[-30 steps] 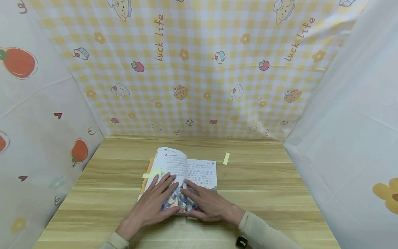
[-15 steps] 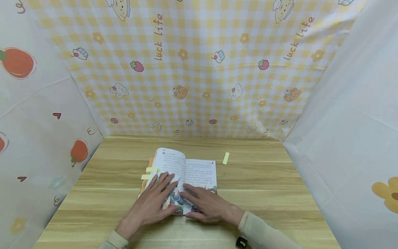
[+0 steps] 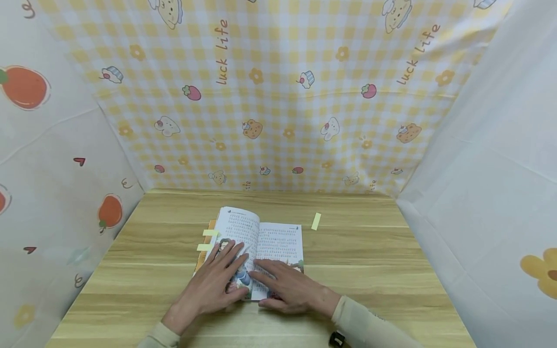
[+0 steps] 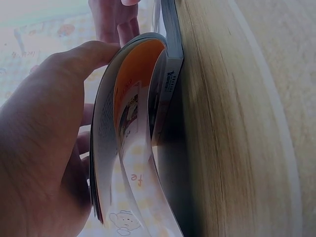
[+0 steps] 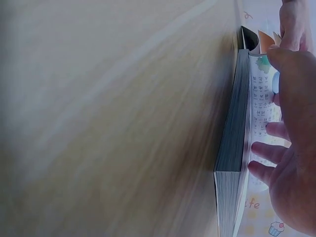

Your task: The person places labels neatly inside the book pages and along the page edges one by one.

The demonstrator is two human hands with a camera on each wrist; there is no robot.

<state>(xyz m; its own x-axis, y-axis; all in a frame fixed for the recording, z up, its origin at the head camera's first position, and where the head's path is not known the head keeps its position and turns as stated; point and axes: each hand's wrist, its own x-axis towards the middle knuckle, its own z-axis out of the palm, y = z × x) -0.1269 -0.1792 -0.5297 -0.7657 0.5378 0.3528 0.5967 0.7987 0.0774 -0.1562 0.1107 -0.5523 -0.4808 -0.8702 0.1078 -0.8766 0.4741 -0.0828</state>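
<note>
An open book (image 3: 278, 239) with printed text and coloured pictures lies on the table, its thin left part arching up from the spine. Across the lower left page my left hand (image 3: 217, 280) rests with fingers spread and extended. My right hand (image 3: 292, 286) lies over the lower right page, its fingertips near the gutter. Two pale yellow sticky tabs, an upper tab (image 3: 211, 233) and a lower tab (image 3: 204, 247), jut from the left edge. The left wrist view shows an orange sheet (image 4: 136, 64) beneath the curved pages. In the right wrist view, the thick page block (image 5: 234, 118) is under the right hand.
A loose pale yellow strip (image 3: 316, 221) lies on the wooden table (image 3: 357, 241), right of the book. A checked cloth (image 3: 278, 106) hangs behind, with pale side cloths. A black device (image 3: 336, 339) sits by the right sleeve.
The left page now shows a different picture and lies a little further left. The upper sticky tab has shifted left and up, apart from the lower one. My right fingertips slid slightly left.
</note>
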